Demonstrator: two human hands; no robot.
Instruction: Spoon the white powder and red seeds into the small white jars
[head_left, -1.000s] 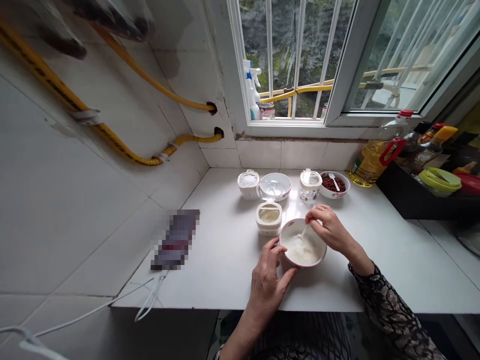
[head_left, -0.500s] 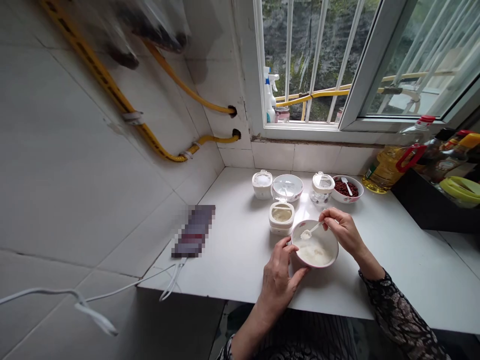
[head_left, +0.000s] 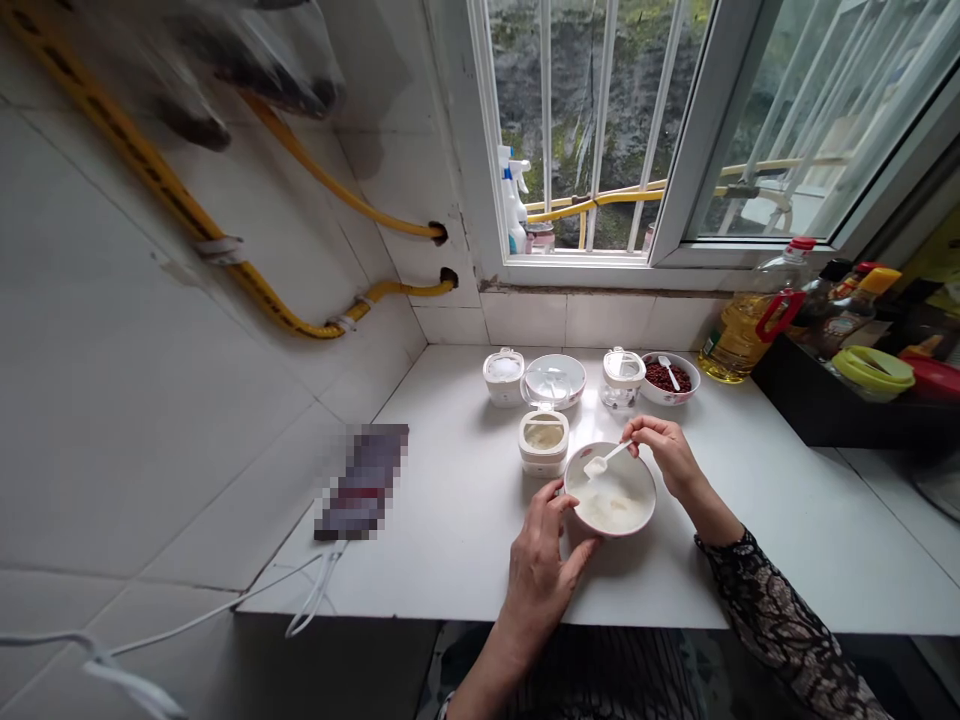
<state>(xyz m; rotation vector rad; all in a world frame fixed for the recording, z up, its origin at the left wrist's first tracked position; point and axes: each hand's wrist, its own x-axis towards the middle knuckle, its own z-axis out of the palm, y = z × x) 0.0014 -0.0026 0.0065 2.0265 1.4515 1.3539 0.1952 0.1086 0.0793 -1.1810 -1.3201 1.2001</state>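
A white bowl with a pinkish rim stands near the counter's front edge, holding a whitish, powdery-looking substance with a beige patch. My left hand grips the bowl's left and near side, fingers at the rim and thumb along the front. Between the fingertips of my right hand is a small white spoon, tilted with its scoop low over the bowl's inside. A little white matter shows in the scoop. Just behind the bowl sits an open-lidded square jar with beige contents.
Farther back stand a jar of white contents, a clear-looking bowl, another lidded jar and a bowl of red beans with a white spoon. An oil bottle and a black condiment box are right. A blurred-out dark object with a cable lies left.
The camera view has turned slightly, so everything sits farther left. The heap in the spoon looks smaller, and a beige patch shows more clearly in the bowl. Both hands keep their holds.
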